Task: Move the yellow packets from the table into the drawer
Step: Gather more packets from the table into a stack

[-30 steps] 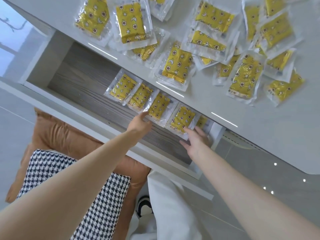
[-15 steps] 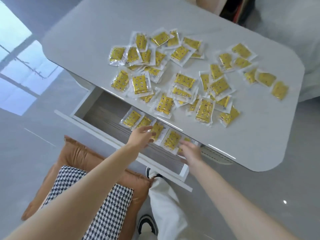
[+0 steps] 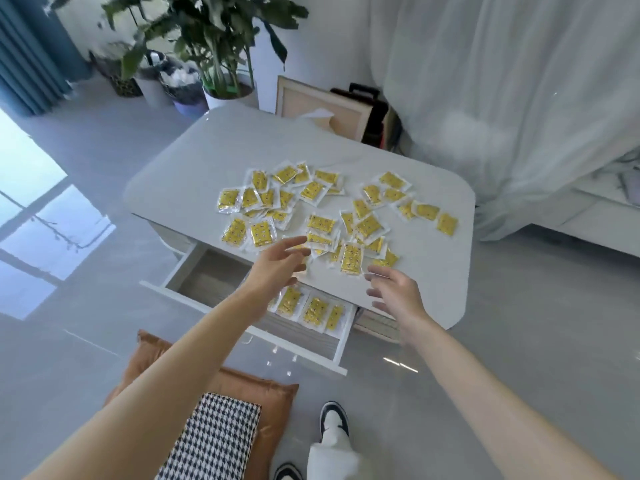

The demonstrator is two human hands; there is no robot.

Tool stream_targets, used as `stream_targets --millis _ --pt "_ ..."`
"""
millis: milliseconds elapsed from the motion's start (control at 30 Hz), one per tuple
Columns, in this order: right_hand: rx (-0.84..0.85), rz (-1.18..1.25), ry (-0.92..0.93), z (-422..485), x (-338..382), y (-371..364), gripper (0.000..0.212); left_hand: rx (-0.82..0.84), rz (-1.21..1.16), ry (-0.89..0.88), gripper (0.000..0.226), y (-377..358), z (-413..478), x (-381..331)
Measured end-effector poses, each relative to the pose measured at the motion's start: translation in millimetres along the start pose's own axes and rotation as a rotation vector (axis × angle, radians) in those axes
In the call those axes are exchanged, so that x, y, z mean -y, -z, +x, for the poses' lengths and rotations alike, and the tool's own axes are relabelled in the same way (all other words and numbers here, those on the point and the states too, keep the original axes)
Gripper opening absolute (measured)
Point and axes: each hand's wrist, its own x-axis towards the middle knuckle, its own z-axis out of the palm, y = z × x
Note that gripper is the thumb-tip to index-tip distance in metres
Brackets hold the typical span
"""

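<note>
Lots of yellow packets (image 3: 367, 226) lie flat on the white counter (image 3: 207, 157). They point every which way. Many lie partly on top of each other, so some are half hidden. One packet (image 3: 351, 258) close to the near edge has its long side running away from the person.

A row of packets (image 3: 316, 308) lies side by side at the right end of the open drawer (image 3: 211, 277), with their long sides running front to back. The left arm covers part of this row, and the counter top hides the back of the drawer. The left part of the drawer shows its wood floor.

The left hand (image 3: 280, 263) is over the near edge of the counter with its fingers stretched toward the packets, holding nothing. I cannot tell if its fingertips touch a packet. The right hand (image 3: 394, 289) is over the same edge, fingers loose and spread, holding nothing.

The packets sit in the middle, with plain white counter all around them out to the round corners. A brown cushion (image 3: 242, 386) lies on the floor in front of the drawer.
</note>
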Motion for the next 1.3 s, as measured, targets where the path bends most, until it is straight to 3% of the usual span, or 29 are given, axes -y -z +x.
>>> stream_targets --millis 233,600,1000,1300 --pt "-0.028 0.071 0.095 -53.3 67.4 66.8 0.025 0.043 0.095 -0.105 0.037 -25.2 -43.1 -79.9" --pt "-0.038 0.128 0.197 -75.2 111.8 198.4 0.02 0.078 0.087 -0.088 0.044 -120.9 -76.5 -146.0" --pt "0.111 0.018 0.226 -39.7 131.2 359.4 0.022 -0.028 0.011 -0.118 0.04 -278.3 -80.1 -187.1" --pt "0.218 -0.138 0.278 12.8 154.6 418.3 0.022 -0.083 0.032 -0.1 0.039 -351.7 -41.0 -198.7"
